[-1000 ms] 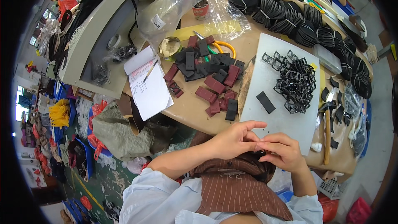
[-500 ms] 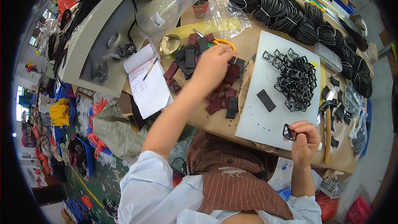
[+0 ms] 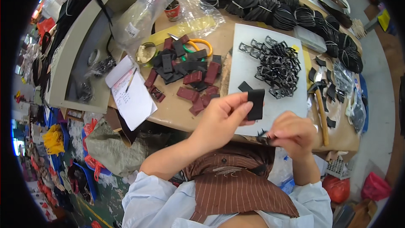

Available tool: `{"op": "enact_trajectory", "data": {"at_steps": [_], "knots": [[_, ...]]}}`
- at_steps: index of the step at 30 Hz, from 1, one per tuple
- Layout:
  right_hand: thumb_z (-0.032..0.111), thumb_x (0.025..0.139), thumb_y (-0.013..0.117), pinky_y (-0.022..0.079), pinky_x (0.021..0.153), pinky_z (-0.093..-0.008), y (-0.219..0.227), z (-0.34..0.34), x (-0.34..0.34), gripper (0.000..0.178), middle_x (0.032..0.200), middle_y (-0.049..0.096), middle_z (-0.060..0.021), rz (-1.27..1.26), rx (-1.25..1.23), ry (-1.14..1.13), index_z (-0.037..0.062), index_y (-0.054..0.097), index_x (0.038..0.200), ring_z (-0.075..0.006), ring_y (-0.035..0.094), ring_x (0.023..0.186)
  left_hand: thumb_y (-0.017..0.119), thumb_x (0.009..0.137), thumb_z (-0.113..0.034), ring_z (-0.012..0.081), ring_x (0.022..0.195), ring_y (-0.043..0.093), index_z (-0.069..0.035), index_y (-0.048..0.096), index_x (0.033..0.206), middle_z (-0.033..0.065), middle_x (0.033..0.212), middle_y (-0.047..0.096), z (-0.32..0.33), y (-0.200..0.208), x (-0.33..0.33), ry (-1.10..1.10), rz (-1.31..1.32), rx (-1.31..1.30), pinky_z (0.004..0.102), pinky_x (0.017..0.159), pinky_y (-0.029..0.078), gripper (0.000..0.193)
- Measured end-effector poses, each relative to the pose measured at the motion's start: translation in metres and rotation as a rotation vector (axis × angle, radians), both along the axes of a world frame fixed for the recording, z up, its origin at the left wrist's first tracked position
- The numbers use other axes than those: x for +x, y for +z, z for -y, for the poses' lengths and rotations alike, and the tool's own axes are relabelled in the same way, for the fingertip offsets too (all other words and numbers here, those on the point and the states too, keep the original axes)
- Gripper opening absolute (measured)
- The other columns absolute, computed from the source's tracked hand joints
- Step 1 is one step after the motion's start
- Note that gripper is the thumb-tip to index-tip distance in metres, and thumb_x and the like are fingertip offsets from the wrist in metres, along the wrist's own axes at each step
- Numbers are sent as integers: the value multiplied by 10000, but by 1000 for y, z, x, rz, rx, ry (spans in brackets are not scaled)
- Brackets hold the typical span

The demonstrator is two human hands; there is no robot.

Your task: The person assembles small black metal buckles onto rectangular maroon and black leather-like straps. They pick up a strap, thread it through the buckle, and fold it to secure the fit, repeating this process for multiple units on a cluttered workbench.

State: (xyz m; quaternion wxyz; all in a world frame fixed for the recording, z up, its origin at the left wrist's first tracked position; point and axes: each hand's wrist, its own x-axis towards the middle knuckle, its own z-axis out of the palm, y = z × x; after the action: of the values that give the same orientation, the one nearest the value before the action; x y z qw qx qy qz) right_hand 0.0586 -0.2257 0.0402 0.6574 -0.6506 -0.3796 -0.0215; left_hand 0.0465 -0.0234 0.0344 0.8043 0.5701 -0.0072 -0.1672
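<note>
Pinched in my left hand (image 3: 221,120) is a flat black rectangular piece (image 3: 256,104), upright above the near part of the white board (image 3: 242,69). To its right, my right hand (image 3: 297,135) is closed on a small black buckle (image 3: 263,138), slightly blurred, at the board's front edge. A tangled pile of black buckles (image 3: 278,67) covers the board's right half. Another black piece (image 3: 244,86) lies on the board, partly hidden behind the held one. Left of the board are loose dark red pieces (image 3: 193,77) and black pieces (image 3: 167,63), with orange-handled scissors (image 3: 209,47) among them.
An open notebook (image 3: 134,101) with a pen lies at the left, by a round tin (image 3: 146,53). Bundles of black cord (image 3: 265,8) line the back. A hammer (image 3: 322,114) and black scraps are on the right. A clear plastic bag (image 3: 143,12) stands behind.
My left hand has come back from the pile of pieces to above the board and now holds a black piece. The right hand still has the buckle, now turned. The whole view has shifted.
</note>
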Motion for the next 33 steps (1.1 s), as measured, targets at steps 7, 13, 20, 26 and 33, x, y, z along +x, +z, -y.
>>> {"op": "enact_trajectory", "data": {"at_steps": [7,13,20,26,33], "knots": [[-85,650,720,500,615,-263,-14,3,-3,252,814,650,-121,-38,75,-24,4,647,875,-190,632,691,422,951,-76,119,1011,560,31,492,1202,80,1131,578,9,1,-24,-69,52,1,261,852,494,283],[-95,672,703,485,605,-246,-11,5,-6,237,815,635,-113,-33,-28,-90,6,648,879,-173,620,711,458,927,-47,63,872,538,30,473,1244,46,991,613,10,2,-31,-53,207,209,212,758,457,327],[-74,692,702,446,650,-234,-30,-3,-11,209,835,595,-80,-283,-30,-196,16,650,873,-133,566,747,430,949,-79,65,923,544,0,467,1270,39,1066,583,29,-7,-43,77,-47,-109,206,775,484,332],[-59,707,702,426,626,-224,-37,0,-22,205,845,566,-64,-255,-36,-229,28,645,883,-120,545,743,406,959,-91,84,988,540,-1,461,1271,50,1138,559,23,-15,-43,-16,-8,-28,222,828,488,330],[-16,737,693,418,685,-220,-37,1,-18,327,900,519,-40,-349,-42,-181,29,572,1037,-97,508,784,490,914,-38,93,933,576,-11,463,1273,62,1070,600,28,-21,-47,-3,229,88,214,782,500,361]]}}
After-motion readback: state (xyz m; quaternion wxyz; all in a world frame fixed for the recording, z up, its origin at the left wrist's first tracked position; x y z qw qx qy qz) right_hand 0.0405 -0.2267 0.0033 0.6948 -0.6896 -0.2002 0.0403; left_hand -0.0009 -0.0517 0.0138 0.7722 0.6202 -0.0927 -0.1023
